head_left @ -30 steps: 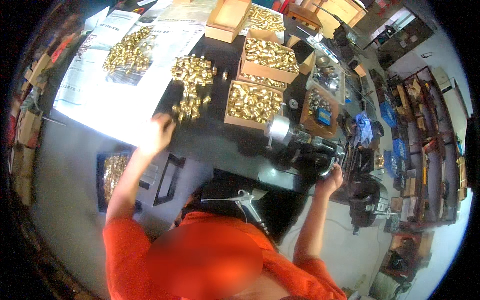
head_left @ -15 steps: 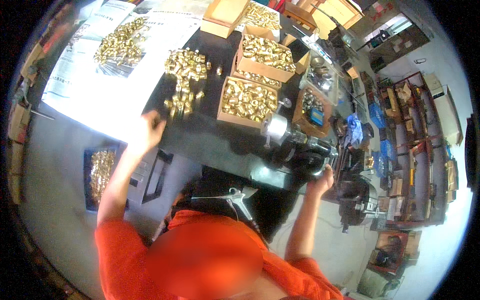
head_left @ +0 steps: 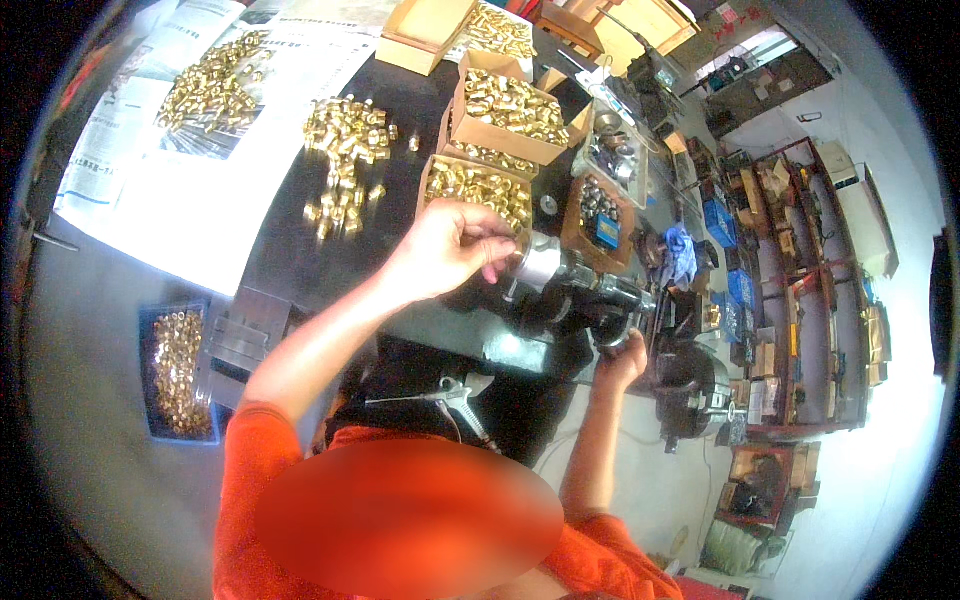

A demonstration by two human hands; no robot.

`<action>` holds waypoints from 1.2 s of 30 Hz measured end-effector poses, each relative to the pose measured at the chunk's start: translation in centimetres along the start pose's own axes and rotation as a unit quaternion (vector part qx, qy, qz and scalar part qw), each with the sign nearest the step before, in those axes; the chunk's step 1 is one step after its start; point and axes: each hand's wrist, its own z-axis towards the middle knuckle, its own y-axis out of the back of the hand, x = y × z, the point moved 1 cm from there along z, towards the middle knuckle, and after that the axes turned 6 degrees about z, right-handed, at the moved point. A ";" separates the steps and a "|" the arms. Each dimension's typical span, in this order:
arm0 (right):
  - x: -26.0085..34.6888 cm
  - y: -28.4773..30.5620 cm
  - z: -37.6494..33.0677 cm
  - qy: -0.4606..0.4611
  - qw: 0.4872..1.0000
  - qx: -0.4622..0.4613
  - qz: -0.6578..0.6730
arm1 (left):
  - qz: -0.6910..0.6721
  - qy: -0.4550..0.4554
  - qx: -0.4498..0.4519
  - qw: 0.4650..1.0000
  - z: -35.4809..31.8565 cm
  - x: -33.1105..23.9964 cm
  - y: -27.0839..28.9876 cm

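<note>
The fingers of my left hand (head_left: 450, 245) are curled together, tips pinched at the shiny metal cylinder (head_left: 540, 262) on the front of the small machine (head_left: 590, 300); whether a brass piece sits between them I cannot tell. My right hand (head_left: 618, 362) is closed round a dark part on the machine's near right side, what exactly is too dark to make out. Just behind my left hand stands an open cardboard box of brass fittings (head_left: 480, 190), with a fuller box (head_left: 510, 105) beyond it. To the left, a loose heap of brass fittings (head_left: 345, 135) lies on the dark table (head_left: 290, 250), and another heap (head_left: 210, 90) rests on spread newspaper (head_left: 150, 200). Down by my left elbow a blue tray (head_left: 178, 370) holds more brass pieces
</note>
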 end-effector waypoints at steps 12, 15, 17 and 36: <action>7.0 -3.7 -2.3 0.014 0.997 0.076 -0.029 | 0.098 -0.105 0.044 0.989 0.8 -0.6 0.7; 8.5 -5.4 0.3 0.021 0.993 0.106 -0.055 | 0.155 -0.095 0.019 0.983 0.5 -0.8 0.9; 8.6 -7.3 2.3 0.012 0.988 0.154 -0.026 | 0.160 -0.091 0.000 0.983 0.3 -0.6 0.7; -3.8 2.9 12.4 0.073 0.964 0.173 -0.187 | -0.001 -0.032 0.026 0.999 1.1 0.3 0.0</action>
